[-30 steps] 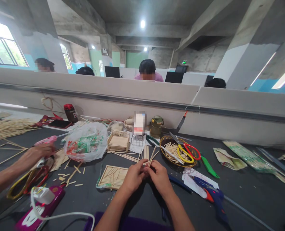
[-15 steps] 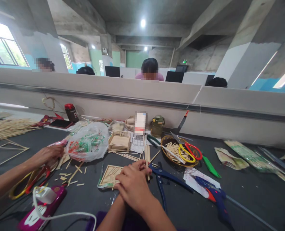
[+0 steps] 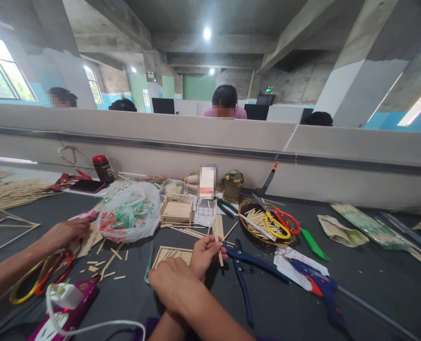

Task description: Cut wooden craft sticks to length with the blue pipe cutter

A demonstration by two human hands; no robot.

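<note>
Where the dark table (image 3: pixel 288 308) bears blue pliers (image 3: pixel 237 254) and a shallow tray (image 3: pixel 175 247), the right hand (image 3: pixel 175 284) crosses the left forearm (image 3: pixel 168 326), finger opening indeterminate; beside the pliers, the left hand's (image 3: pixel 204 252) fingers pinch slim wooden sticks (image 3: pixel 221 258).

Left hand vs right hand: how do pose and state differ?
The left hand pinches wooden sticks; the right hand is over the wooden tray, its grip hidden. The right hand reaches across on top, the left hand from beneath. Both are bare.
</note>
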